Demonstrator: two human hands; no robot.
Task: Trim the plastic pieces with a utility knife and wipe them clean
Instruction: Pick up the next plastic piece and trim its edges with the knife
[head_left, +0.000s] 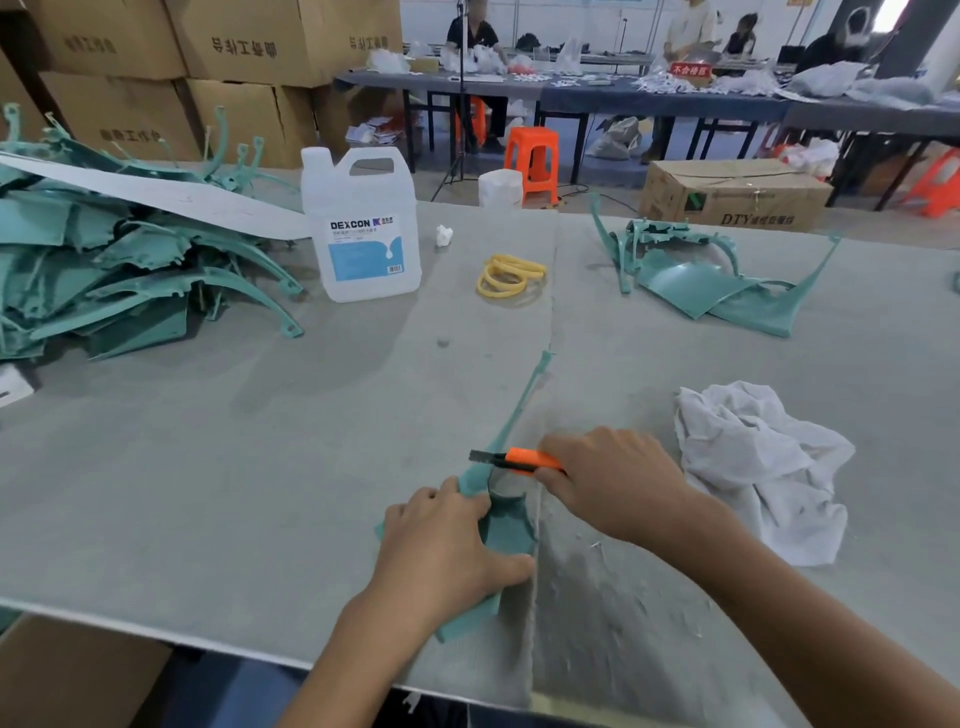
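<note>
A grey felt-covered tabletop (208, 467) fills most of the frame. Stacked cardboard boxes (130, 57) at upper left carry dark printed characters that I cannot make out. Below them, at the left edge, lies a big heap of teal plastic pieces (104, 270). A crumpled white cloth (753, 467) sits at right of centre. A translucent white jug (363, 223), upper centre, has a blue-and-white label reading "DEXCON". A smaller group of teal pieces (717, 280) lies at upper right, and behind it on the floor a carton (732, 192) is marked "DTY".

At lower centre one teal plastic piece (511, 525) lies flat, its thin arm running up the frame. The left hand (447, 540) holds it down, fingers curled over its edge. The right hand (618, 483) has its fingers wrapped round an orange utility knife (524, 460), blade pointing left at the thin arm. Yellow rubber rings (509, 275) lie near the jug.
</note>
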